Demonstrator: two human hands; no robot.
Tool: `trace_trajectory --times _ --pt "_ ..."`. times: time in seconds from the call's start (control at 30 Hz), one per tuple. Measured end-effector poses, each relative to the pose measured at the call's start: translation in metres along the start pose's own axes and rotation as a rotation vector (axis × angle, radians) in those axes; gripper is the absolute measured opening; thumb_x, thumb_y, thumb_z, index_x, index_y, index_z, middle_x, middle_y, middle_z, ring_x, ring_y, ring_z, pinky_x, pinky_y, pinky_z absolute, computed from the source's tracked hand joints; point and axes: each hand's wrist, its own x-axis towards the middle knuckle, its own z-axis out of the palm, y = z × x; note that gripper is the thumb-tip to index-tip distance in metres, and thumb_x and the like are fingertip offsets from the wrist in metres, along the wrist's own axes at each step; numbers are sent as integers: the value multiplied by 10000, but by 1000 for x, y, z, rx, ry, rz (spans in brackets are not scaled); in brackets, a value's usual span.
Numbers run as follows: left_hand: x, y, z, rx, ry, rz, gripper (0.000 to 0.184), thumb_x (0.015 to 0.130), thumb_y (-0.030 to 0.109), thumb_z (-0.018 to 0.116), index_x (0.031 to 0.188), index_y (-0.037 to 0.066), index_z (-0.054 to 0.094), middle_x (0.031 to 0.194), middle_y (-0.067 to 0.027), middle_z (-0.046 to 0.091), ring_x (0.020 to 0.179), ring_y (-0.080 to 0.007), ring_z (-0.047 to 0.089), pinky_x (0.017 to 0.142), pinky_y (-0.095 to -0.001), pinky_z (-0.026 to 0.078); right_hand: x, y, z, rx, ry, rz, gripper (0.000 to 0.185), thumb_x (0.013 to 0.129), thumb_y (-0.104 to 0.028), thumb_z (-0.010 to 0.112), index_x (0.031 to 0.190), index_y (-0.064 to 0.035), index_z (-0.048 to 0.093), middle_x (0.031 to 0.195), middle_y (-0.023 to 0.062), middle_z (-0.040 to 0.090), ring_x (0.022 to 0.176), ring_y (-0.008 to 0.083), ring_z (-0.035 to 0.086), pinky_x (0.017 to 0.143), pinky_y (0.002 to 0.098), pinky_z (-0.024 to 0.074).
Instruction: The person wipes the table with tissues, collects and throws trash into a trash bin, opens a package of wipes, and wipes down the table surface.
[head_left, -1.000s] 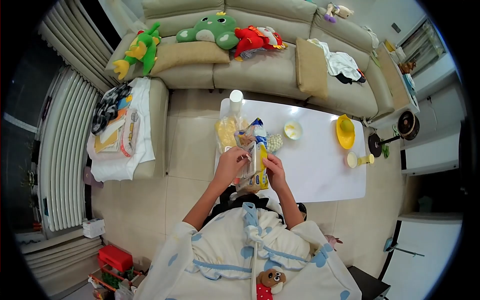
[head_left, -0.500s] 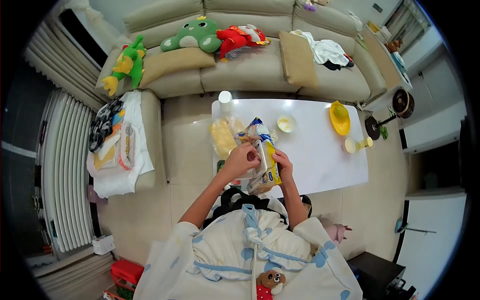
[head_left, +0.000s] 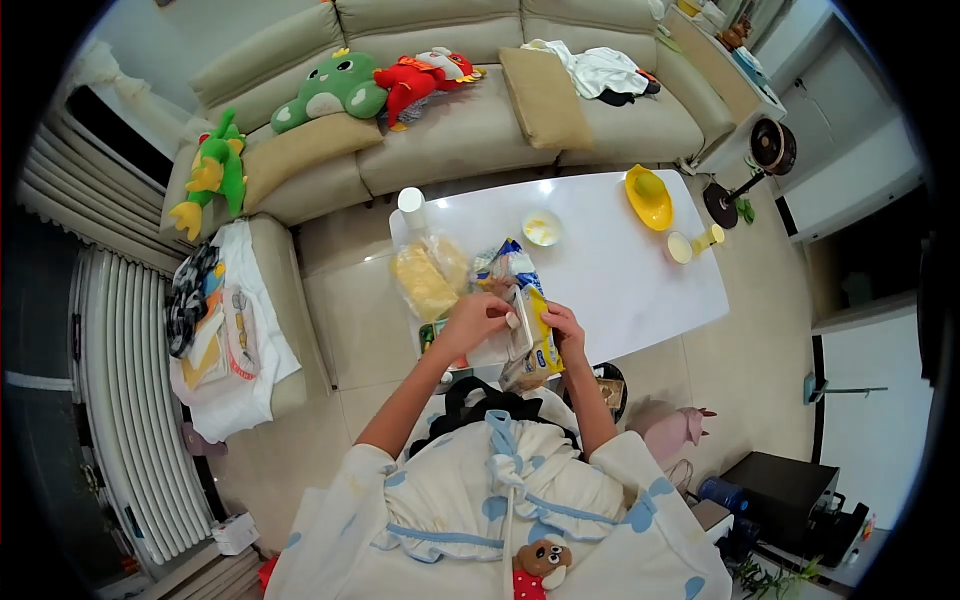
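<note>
My right hand (head_left: 564, 330) is closed on the right edge of a yellow-and-blue food package (head_left: 546, 352), which is propped upright near the table's front edge. A white plastic tray (head_left: 522, 335) sticks out of the package on its left side. Pinched between the fingertips of my left hand (head_left: 478, 322) is a small pale piece (head_left: 512, 320), right over the tray; its kind is too small to tell. Just beyond the package lies a blue-and-white plastic bag (head_left: 512, 262). Left of it rests a clear bag of yellow food (head_left: 425, 283).
On the white table (head_left: 630, 280) are a white bottle (head_left: 411, 207), a small bowl (head_left: 542, 228), a yellow dish (head_left: 648, 200) with a round green-yellow item, and a cup (head_left: 679, 248). Behind stands a sofa (head_left: 440, 140) with plush toys. A fan (head_left: 770, 148) is at right.
The view has swung to the right and tilted slightly. My left hand has drawn back a little from the tray, and a small pale piece now shows in its fingertips. My right hand keeps its hold.
</note>
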Motion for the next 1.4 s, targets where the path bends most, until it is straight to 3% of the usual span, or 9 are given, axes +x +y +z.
trace_trajectory --times 0.2,0.6,1.0,1.1,1.17,1.2,1.27,1.4 --pt "5 0 3 -92 -150 -105 217 720 154 629 837 -28 635 708 -68 629 657 -115 589 636 -243 465 -7 -2 -4 20 102 10 332 750 -153 501 989 67 572 901 97 604 800 150 570 745 231 429" --pt "8 0 11 -163 -101 -161 145 764 137 582 753 -7 584 667 -1 570 604 -53 507 565 -217 422 -4 -7 -13 -57 82 -34 323 758 -165 497 966 72 569 874 87 602 778 134 560 725 229 425" --pt "11 14 3 -321 -124 -95 76 825 93 523 814 20 537 740 20 519 687 -44 495 634 -188 409 -12 11 -35 -24 397 -62 249 779 -204 494 873 9 583 776 39 589 652 84 538 581 201 428" --pt "9 18 6 -271 -51 -58 83 799 98 547 776 21 527 691 37 502 636 -29 452 581 -181 387 -15 22 -49 -69 416 -80 216 784 -217 491 838 -30 585 708 -2 559 577 55 488 500 183 376" --pt "11 23 2 -332 41 -23 75 806 91 537 779 28 507 697 40 480 647 -25 437 587 -170 377 -15 22 -43 37 605 -172 182 786 -223 494 763 -58 565 590 -48 461 480 37 379 429 189 275" --pt "11 28 -2 -329 32 -24 75 806 91 537 779 28 507 697 40 480 647 -25 437 587 -170 377 -17 28 -51 42 612 -175 182 786 -223 494 763 -58 565 590 -48 461 480 37 379 429 189 275" --pt "14 38 -8 -337 30 -10 66 811 89 528 803 32 495 719 42 472 662 -25 429 590 -169 372 -26 43 -81 -132 600 -124 169 789 -219 493 704 -79 535 527 -72 360 435 28 272 407 206 187" --pt "34 13 -1 -255 -79 59 77 815 79 513 812 35 449 756 17 467 678 -51 435 611 -195 380 -49 27 -86 -223 712 -122 164 779 -194 483 657 -90 518 520 -81 352 427 21 270 398 195 195"
